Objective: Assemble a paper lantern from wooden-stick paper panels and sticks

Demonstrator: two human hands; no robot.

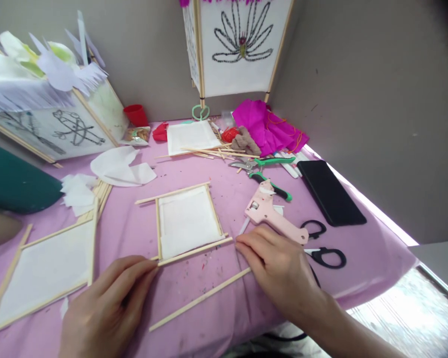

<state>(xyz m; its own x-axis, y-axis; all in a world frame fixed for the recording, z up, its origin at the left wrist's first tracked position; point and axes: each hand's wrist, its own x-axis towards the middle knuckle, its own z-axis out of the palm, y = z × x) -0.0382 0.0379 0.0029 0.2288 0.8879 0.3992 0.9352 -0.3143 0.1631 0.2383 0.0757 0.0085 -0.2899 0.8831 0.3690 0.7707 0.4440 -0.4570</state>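
Observation:
A small square frame of thin wooden sticks around white paper (188, 219) lies flat in front of me. My left hand (112, 298) is closed, thumb and fingers pinching the stick ends at the frame's near left corner. The near stick (197, 251) runs along the frame's lower edge. At its right end, my right hand (280, 268) has its fingers pressed together, fingertips just beside the stick; whether they grip anything is hidden. A loose wooden stick (197, 301) lies nearer to me, its far end reaching the right hand. A pink glue gun (269, 211) rests just beyond that hand.
A second papered stick frame (52, 263) lies at the left. Beyond the glue gun are green-handled pruning shears (272, 161); black-handled scissors (326, 257) and a black phone (332, 191) lie right. Paper lanterns (242, 69) stand at the back, near magenta paper (261, 127).

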